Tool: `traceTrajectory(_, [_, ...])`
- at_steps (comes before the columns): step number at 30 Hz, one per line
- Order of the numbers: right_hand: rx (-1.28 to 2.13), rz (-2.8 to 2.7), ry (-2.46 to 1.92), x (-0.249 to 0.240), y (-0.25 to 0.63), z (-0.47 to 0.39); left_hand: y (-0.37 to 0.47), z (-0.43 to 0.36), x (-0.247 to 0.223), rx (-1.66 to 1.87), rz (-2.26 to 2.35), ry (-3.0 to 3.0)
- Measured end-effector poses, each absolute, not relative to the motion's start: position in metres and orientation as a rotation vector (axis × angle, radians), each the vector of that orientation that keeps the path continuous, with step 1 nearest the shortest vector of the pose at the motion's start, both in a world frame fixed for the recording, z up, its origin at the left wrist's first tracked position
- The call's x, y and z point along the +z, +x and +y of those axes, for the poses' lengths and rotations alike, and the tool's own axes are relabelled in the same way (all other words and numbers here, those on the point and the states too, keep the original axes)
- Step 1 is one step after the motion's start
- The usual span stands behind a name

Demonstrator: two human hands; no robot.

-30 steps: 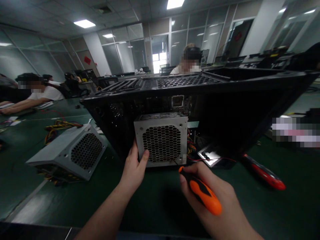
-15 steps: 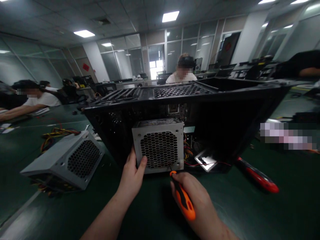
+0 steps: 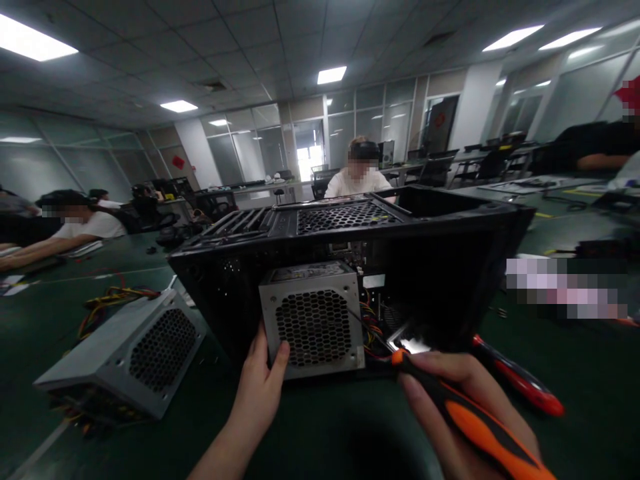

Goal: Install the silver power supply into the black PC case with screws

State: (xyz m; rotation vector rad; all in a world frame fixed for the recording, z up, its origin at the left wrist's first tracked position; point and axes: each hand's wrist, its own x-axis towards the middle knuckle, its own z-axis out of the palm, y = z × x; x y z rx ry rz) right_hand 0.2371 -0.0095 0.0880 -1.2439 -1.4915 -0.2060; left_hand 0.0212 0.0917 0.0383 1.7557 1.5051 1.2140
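Note:
A grey computer power supply unit point(image 3: 313, 327) with a honeycomb grille stands at the open side of a black computer case point(image 3: 435, 267). My left hand point(image 3: 263, 377) grips its lower left edge, thumb on the front face and fingers round the side. In my right hand point(image 3: 465, 400) is an orange and black screwdriver point(image 3: 480, 427). Its thin shaft slants up and left past the unit's right edge; I cannot tell whether the tip touches anything. Coloured cables point(image 3: 371, 323) show inside the case, right of the unit.
At left lies a second power supply unit point(image 3: 115, 360) with bundled cables. A red and black tool point(image 3: 525, 380) rests on the green tabletop point(image 3: 320, 427), right of the case. A person point(image 3: 360, 173) sits across the table, another person point(image 3: 85, 220) at left.
My right hand has drawn the screwdriver from the unit's lower right corner to the right and closer to me. My left hand keeps its hold. The whole view has tilted upward slightly.

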Motion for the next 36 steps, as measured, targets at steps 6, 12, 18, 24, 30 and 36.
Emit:
traceTrajectory(6, [-0.174,-1.558,-1.157,0.105,0.247,0.015,0.021,0.093,0.037,1.221,1.498,1.755])
traceTrajectory(12, [-0.156,-1.708,-1.052,0.115,0.231,0.016,0.022,0.093,0.037,1.234,1.512,1.761])
traceTrajectory(18, [0.029,-1.616,-1.095,0.139,0.221,0.028,0.020,0.095,0.034,1.228,1.531,1.727])
traceTrajectory(24, [0.433,-1.381,-1.095,0.147,0.244,0.046,0.019,0.095,0.033,1.228,1.531,1.735])
traceTrajectory(30, [0.213,-1.296,-1.120,0.121,0.243,0.013,0.021,0.093,0.036,1.229,1.528,1.746])
traceTrajectory(36, [-0.145,-1.537,-1.077,0.121,0.243,0.017,0.019,0.094,0.034,1.221,1.555,1.752])
